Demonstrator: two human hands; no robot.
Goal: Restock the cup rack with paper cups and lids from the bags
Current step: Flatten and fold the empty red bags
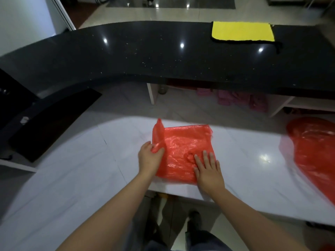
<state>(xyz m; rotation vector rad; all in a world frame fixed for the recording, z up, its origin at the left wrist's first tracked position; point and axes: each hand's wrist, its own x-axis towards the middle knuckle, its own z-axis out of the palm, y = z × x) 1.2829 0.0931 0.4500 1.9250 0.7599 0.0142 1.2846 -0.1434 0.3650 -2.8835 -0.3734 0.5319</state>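
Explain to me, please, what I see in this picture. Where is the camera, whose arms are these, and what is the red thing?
There is no machine here. A person wears one camera on the head, and it looks forward and down, so the two bare arms coming from the bottom edge are that person's own.

In front lies a white counter. On it is a flattened red plastic bag. The left hand pinches the bag's left edge, which is lifted up. The right hand lies flat on the bag with straight fingers and presses it down.

A second red bag lies at the right edge of the counter. Behind is a raised black counter with a yellow cloth on it. No cups, lids or rack are visible.
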